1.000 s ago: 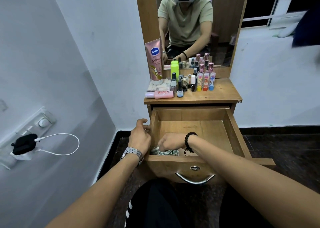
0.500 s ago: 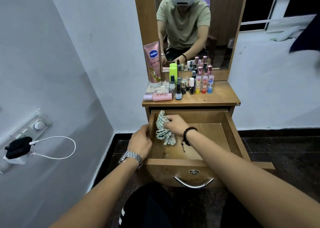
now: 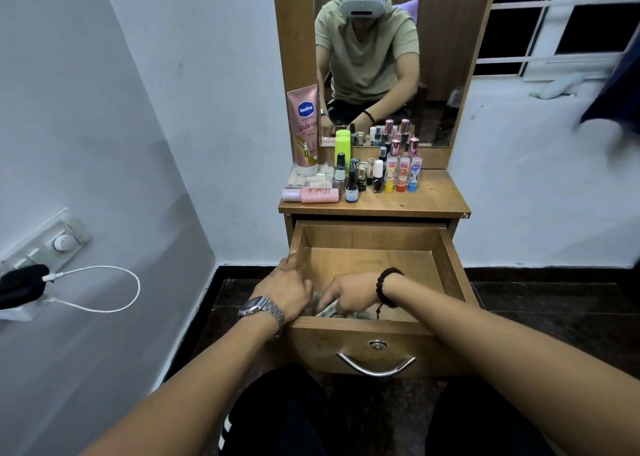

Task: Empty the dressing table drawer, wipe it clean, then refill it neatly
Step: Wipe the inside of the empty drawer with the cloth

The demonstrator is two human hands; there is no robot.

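The right hand, clutching the checked cloth, has swept from the drawer's back corner to its front, at seven o'clock inside. The left hand grips the drawer's left wall. Wiping continues; cosmetics wait on top.

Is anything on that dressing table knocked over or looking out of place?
One thing: a pink bottle lies on its side at the front left of the table top, while the other bottles, such as the Vaseline tube, stand upright. Nothing looks spilled or broken. The open drawer sits straight.
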